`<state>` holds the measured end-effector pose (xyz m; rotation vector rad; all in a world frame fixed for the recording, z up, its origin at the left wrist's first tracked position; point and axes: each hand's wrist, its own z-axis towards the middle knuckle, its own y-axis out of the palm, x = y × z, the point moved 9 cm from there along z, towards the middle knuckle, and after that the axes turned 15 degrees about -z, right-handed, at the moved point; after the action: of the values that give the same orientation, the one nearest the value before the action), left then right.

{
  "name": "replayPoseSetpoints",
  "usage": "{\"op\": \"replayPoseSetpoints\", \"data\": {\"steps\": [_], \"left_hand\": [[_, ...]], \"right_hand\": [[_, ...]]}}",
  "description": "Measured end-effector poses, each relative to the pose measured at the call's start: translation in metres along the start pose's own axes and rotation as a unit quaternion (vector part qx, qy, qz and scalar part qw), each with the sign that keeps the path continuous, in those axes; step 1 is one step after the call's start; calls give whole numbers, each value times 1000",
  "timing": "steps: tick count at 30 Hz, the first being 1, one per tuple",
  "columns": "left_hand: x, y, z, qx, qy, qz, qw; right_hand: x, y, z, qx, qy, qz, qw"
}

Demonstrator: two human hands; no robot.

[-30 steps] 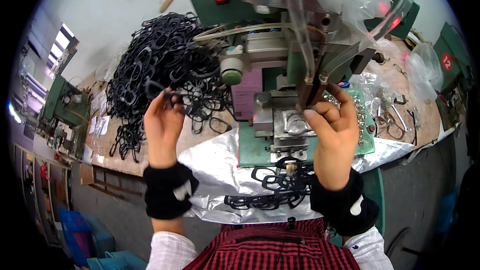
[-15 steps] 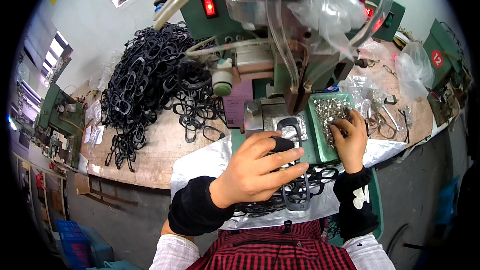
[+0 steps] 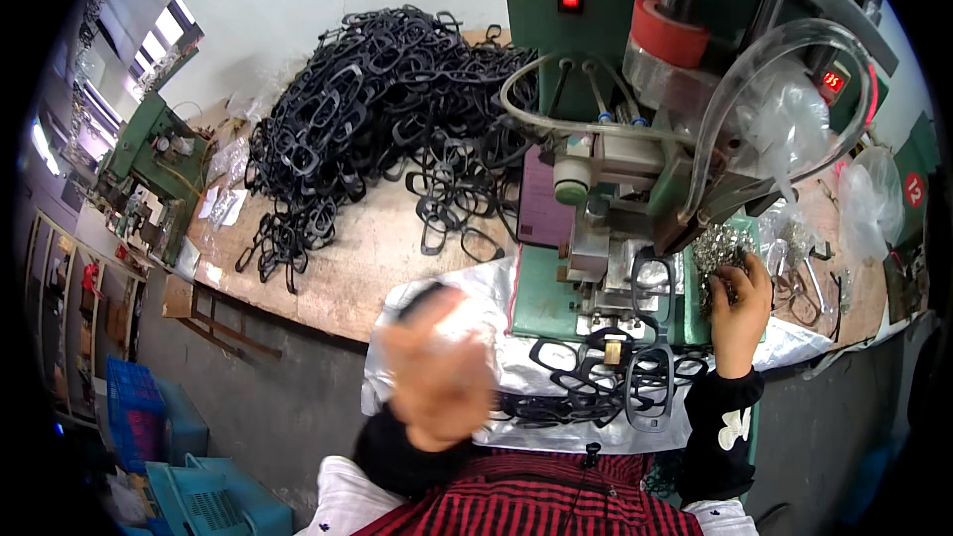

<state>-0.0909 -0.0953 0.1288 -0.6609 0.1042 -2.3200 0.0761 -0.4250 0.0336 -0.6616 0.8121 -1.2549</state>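
Right hand (image 3: 740,303) fingers in the metal bits (image 3: 717,246) beside the green press (image 3: 635,238); black frame (image 3: 650,278) on it lies lengthwise toward me. Left hand (image 3: 437,372) too blurred, can't tell its grip.

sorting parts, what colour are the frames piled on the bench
Black, clearest in the head view: the frames.
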Motion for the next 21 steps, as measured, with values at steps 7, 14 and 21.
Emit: {"op": "replayPoseSetpoints", "data": {"steps": [7, 14, 21], "left_hand": [[-28, -10, 70, -86, -46, 133, 986], [-191, 75, -25, -338, -40, 169, 925], [-182, 22, -5, -104, -145, 20, 984]], "right_hand": [[-8, -18, 13, 51, 18, 63, 997], [18, -19, -3, 27, 58, 153, 986], [54, -42, -42, 6, 178, 221, 959]]}}
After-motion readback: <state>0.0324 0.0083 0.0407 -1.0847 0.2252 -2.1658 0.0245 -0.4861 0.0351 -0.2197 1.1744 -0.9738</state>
